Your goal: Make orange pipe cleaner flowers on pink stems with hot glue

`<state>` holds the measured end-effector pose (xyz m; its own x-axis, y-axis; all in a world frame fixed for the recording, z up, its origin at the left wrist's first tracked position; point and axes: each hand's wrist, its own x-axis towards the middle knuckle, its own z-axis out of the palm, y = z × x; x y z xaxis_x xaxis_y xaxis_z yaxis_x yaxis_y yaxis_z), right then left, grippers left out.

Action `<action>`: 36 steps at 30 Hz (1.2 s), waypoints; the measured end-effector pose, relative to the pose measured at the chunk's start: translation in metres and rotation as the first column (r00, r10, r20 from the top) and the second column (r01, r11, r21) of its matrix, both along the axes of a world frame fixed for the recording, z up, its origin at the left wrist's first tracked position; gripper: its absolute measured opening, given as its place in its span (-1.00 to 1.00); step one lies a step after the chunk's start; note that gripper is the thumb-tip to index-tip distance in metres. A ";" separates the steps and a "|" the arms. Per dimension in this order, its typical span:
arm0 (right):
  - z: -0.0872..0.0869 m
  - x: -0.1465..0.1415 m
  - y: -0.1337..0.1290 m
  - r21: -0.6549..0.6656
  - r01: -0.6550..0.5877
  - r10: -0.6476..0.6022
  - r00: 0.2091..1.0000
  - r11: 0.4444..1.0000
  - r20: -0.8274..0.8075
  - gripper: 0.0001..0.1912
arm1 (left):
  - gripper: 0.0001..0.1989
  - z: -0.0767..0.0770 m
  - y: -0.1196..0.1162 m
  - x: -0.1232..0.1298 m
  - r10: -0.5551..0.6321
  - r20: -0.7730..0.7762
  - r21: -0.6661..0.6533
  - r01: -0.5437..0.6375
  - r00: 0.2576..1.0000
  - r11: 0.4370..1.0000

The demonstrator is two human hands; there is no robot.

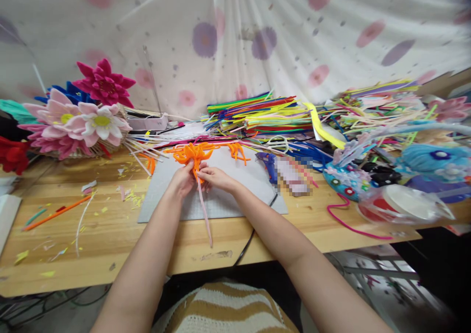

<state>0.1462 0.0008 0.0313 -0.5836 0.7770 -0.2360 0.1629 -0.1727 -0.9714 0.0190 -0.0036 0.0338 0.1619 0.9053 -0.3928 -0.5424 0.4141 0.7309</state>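
Observation:
Above a grey board [158, 203], both hands meet at an orange pipe-cleaner flower [196, 152]. My left hand [183, 178] is closed around the base of the flower. With finger and thumb, my right hand [217, 178] pinches the top of a pale pink stem [204, 208] just under the petals. The stem hangs down toward the table's front edge. Exactly how the stem joins the flower is hidden by the fingers. More orange pipe-cleaner pieces [238, 152] lie on the board's far edge.
Bundles of coloured pipe cleaners [265, 115] fill the back. Finished flowers [99, 119] stand at the left. A blue glue gun [268, 166] and scissors [278, 143] lie right of the hands. A black cable [246, 247] crosses the front edge. A plastic-wrapped tub [397, 203] sits at the right.

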 end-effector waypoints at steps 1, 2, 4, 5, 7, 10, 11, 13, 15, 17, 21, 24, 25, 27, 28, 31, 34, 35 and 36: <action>-0.001 0.001 0.000 0.000 0.010 -0.010 1.000 1.000 -0.006 -0.72 | -0.63 0.001 0.000 -0.001 0.002 0.001 -0.009 -0.002 1.000 1.000; -0.001 0.002 0.000 -0.002 0.015 -0.015 1.000 1.000 -0.009 -0.73 | -0.62 0.003 0.000 -0.001 0.008 0.001 -0.018 -0.008 1.000 1.000; -0.002 0.003 0.001 0.003 0.012 -0.012 1.000 1.000 -0.014 -0.72 | -0.61 0.007 -0.002 -0.001 0.030 0.021 -0.028 -0.029 0.999 0.999; -0.001 0.004 0.000 0.009 0.004 -0.004 1.000 1.000 -0.017 -0.72 | -0.61 0.009 -0.003 -0.001 0.040 0.039 -0.027 -0.039 0.998 0.999; 0.000 0.005 0.000 0.023 -0.010 0.011 1.000 1.000 -0.023 -0.71 | -0.64 0.012 -0.005 -0.001 0.055 0.077 -0.014 -0.054 0.996 0.998; 0.003 0.006 -0.001 0.026 -0.030 0.030 0.999 0.999 -0.029 -0.70 | -0.70 0.015 -0.009 -0.001 0.045 0.105 0.044 -0.050 0.993 0.998; 0.003 0.007 -0.002 0.024 -0.034 0.035 0.999 0.999 -0.029 -0.70 | -0.72 0.016 -0.010 -0.001 0.026 0.102 0.071 -0.033 0.994 0.997; 0.004 0.007 -0.001 0.012 -0.046 0.046 0.999 0.999 -0.022 -0.70 | -0.75 0.016 -0.012 -0.001 -0.005 0.084 0.128 -0.005 0.996 0.992; 0.003 0.006 -0.001 -0.002 -0.056 0.056 0.998 0.998 -0.012 -0.71 | -0.77 0.016 -0.013 0.000 -0.021 0.058 0.162 0.011 0.998 0.987; 0.001 0.005 0.000 -0.008 -0.073 0.073 0.997 0.997 -0.003 -0.72 | -0.76 0.016 -0.013 0.001 -0.026 0.029 0.165 0.021 0.999 0.986; -0.002 0.004 0.000 -0.012 -0.093 0.093 0.996 0.996 -0.010 -0.74 | -0.66 0.015 -0.012 0.001 -0.067 0.029 0.130 0.063 0.997 0.990; -0.006 0.005 -0.002 -0.016 -0.137 0.138 0.990 0.990 0.031 -0.74 | -0.66 0.018 -0.010 -0.001 -0.019 0.105 0.109 0.007 0.994 0.994; -0.007 0.005 -0.003 -0.017 -0.160 0.161 0.985 0.987 0.059 -0.74 | -0.67 0.020 -0.010 -0.003 0.016 0.137 0.115 -0.032 0.990 0.993; -0.011 0.007 -0.005 -0.026 -0.194 0.196 0.975 0.981 0.100 -0.75 | -0.72 0.024 -0.008 -0.006 0.078 0.183 0.132 -0.103 0.980 0.986; -0.012 0.008 -0.006 -0.032 -0.194 0.197 0.975 0.980 0.107 -0.75 | -0.74 0.026 -0.006 -0.008 0.092 0.185 0.139 -0.119 0.978 0.983; -0.013 0.012 -0.005 -0.029 -0.104 0.106 0.992 0.994 0.069 -0.77 | -0.79 0.031 -0.003 -0.015 0.086 0.099 0.150 -0.101 0.991 0.984; -0.007 0.020 0.002 0.025 0.069 -0.069 0.998 0.997 -0.004 -0.80 | -0.82 0.038 0.001 -0.024 0.034 -0.041 0.165 -0.027 0.999 0.986; -0.005 0.023 0.005 0.053 0.139 -0.138 0.990 0.989 -0.029 -0.82 | -0.81 0.042 0.002 -0.026 0.016 -0.083 0.159 -0.003 0.996 0.987; -0.002 0.026 0.008 0.085 0.215 -0.211 0.976 0.973 -0.053 -0.84 | -0.79 0.045 0.002 -0.029 0.006 -0.121 0.147 0.012 0.993 0.989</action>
